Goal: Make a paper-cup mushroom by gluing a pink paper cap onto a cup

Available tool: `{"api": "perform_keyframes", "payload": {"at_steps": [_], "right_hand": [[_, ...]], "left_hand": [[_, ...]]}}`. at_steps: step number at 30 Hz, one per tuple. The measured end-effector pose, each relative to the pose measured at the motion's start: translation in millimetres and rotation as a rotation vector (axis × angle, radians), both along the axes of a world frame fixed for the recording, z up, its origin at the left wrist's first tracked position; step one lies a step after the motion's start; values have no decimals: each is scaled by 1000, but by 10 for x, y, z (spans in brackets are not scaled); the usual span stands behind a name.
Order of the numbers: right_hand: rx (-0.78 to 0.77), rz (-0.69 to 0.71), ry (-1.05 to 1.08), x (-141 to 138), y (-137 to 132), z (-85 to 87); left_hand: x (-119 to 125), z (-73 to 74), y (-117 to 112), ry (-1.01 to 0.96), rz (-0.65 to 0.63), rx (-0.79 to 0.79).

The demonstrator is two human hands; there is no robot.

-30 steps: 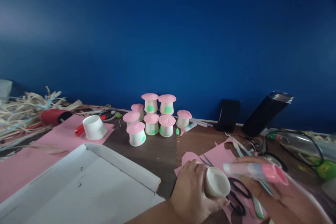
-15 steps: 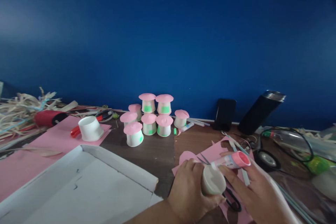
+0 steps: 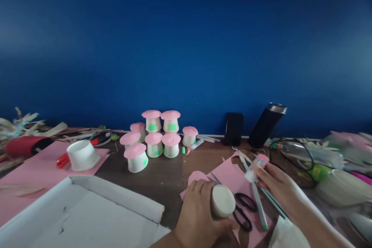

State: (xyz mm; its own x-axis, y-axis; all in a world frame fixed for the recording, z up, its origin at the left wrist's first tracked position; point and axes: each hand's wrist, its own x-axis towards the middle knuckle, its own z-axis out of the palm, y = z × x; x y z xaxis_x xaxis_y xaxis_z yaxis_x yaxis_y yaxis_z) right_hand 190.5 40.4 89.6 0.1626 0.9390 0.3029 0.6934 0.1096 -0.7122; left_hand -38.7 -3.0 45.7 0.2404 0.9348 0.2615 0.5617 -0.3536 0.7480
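My left hand (image 3: 197, 215) is wrapped round a small white paper cup (image 3: 223, 200), whose round pale end faces up towards me. Further right, my right hand (image 3: 273, 178) pinches a glue stick (image 3: 252, 173) with a pink end, blurred by motion and partly hidden by the fingers. Below the hands lie black-handled scissors (image 3: 244, 211) on cut pink paper (image 3: 229, 172), with a pale green-tipped pen (image 3: 260, 207) beside them. Behind stand several white cups with pink paper discs on top and green patches, such as the front-left one (image 3: 138, 162); two rest on others.
A white box lid (image 3: 116, 193) lies at front left. Behind it, a plain white cup (image 3: 83, 155) sits on a pink sheet (image 3: 35, 168). A phone (image 3: 234, 128) and a black flask (image 3: 266, 126) lean at the blue wall. Clutter and a bowl (image 3: 345, 188) fill the right.
My right hand has moved the glue stick away from the cup, to the right. The left hand still holds the cup. The view has shifted right, showing a yellow comb at the top.
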Motion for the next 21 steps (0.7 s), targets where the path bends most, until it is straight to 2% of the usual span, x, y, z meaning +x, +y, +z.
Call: {"api": "perform_keyframes", "payload": {"at_steps": [4, 8, 10, 12, 14, 17, 21], "right_hand": [[-115, -9, -77, 69, 99, -94], [-189, -53, -157, 138, 151, -184], [-222, -56, -197, 155, 157, -227], [-243, -34, -232, 157, 147, -252], [-252, -4, -261, 150, 125, -257], [-258, -20, -316, 140, 97, -257], [-255, -75, -381, 142, 101, -280]], "left_hand": [[2, -48, -2, 32, -12, 103], [-102, 41, -36, -76, -2, 239], [-197, 128, -11, -152, 59, 268], [-301, 206, 69, -152, 192, 272], [-396, 251, 186, -82, 294, 276], [-486, 252, 332, 167, 286, 196], [-503, 207, 365, 402, 294, 97]]}}
